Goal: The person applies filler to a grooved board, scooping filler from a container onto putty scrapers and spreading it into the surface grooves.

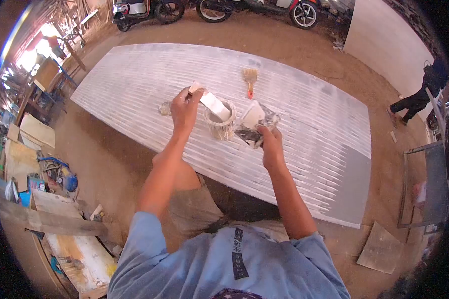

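My left hand (pixel 184 110) is closed around the upper end of a flat, pale spatula-like strip (pixel 214 105). The strip's lower end reaches into the mouth of a round tub (pixel 219 130) crusted with whitish paste. In my right hand (pixel 271 142) is the near edge of a smeared black-and-white sheet (pixel 248 133), with a pale patch of paste (pixel 253 115) on it. Both hands are over a large ribbed panel (pixel 149 67) streaked with white; the tub stands on it. A paintbrush (pixel 250 82) with a red handle lies beyond the sheet.
A small crumpled lump (pixel 165 108) lies left of my left hand. Motorbikes (pixel 304 14) stand past the panel's far edge. At the right, a person in dark clothes (pixel 424 89) is near a pale board (pixel 389 40). Wood pieces and a blue tool (pixel 65 177) lie at left.
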A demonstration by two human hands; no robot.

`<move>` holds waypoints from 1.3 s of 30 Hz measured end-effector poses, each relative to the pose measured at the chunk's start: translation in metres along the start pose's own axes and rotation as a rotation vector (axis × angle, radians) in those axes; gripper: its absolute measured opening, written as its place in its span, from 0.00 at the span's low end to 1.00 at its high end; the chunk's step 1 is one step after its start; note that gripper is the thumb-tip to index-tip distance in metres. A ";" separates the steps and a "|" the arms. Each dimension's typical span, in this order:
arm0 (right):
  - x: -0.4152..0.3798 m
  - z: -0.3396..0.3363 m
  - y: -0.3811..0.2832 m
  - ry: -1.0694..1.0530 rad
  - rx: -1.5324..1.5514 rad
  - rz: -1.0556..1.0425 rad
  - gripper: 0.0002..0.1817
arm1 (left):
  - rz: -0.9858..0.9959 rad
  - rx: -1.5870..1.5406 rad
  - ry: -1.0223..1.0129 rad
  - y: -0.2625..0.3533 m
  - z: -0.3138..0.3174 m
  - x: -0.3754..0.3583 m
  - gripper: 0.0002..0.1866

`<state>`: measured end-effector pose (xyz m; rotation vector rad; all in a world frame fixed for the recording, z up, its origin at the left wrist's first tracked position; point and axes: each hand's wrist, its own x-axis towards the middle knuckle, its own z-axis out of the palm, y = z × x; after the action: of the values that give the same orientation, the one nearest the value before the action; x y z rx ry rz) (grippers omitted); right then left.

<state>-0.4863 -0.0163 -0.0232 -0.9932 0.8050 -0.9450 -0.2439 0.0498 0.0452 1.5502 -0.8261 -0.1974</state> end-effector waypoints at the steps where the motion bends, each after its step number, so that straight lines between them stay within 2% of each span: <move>1: 0.005 0.010 0.003 -0.027 0.042 -0.001 0.14 | 0.054 0.072 0.011 0.009 -0.006 0.001 0.14; 2: 0.008 0.018 0.006 -0.030 0.046 -0.006 0.14 | 0.110 0.144 0.023 0.018 -0.012 0.003 0.15; 5: 0.017 0.044 0.013 -0.046 0.165 0.216 0.13 | 0.169 0.045 0.040 0.045 -0.024 0.004 0.15; 9: 0.029 0.067 0.028 -0.095 0.293 0.343 0.13 | 0.247 0.031 0.073 0.070 -0.033 0.001 0.15; 12: 0.031 0.074 0.031 -0.137 0.346 0.374 0.17 | 0.251 0.008 0.065 0.078 -0.034 -0.004 0.15; 17: 0.025 0.074 0.028 -0.158 0.383 0.361 0.17 | 0.225 0.015 0.029 0.075 -0.034 -0.016 0.14; 19: 0.021 0.074 0.025 -0.154 0.364 0.357 0.16 | 0.372 0.076 0.041 0.070 -0.029 -0.021 0.13; 20: 0.018 0.074 0.023 -0.142 0.336 0.331 0.16 | 0.369 0.076 0.040 0.068 -0.027 -0.025 0.13; 22: 0.011 0.075 0.019 -0.127 0.309 0.309 0.16 | 0.505 0.227 0.047 0.071 -0.024 -0.035 0.14; 24: 0.004 0.078 0.016 -0.098 0.285 0.282 0.15 | 0.524 0.273 0.022 0.061 -0.020 -0.039 0.14; 27: -0.007 0.079 0.013 -0.104 0.281 0.274 0.15 | 0.679 0.342 -0.055 0.052 -0.013 -0.046 0.14; 31: -0.026 0.081 0.009 -0.114 0.301 0.254 0.15 | 0.642 0.372 -0.107 0.040 -0.009 -0.051 0.14; 33: -0.033 0.082 0.011 -0.092 0.422 0.229 0.15 | 0.597 0.385 -0.103 0.040 -0.007 -0.052 0.12; 36: -0.035 0.073 0.023 -0.119 0.370 0.284 0.16 | 0.616 0.369 -0.102 0.017 -0.006 -0.044 0.12; 39: -0.035 0.059 0.046 -0.140 0.448 0.248 0.17 | 0.533 0.382 -0.129 0.018 -0.002 -0.036 0.14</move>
<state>-0.4350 0.0455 -0.0416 -0.5483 0.5496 -0.7841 -0.2760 0.0742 0.0494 1.6155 -1.4075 0.2674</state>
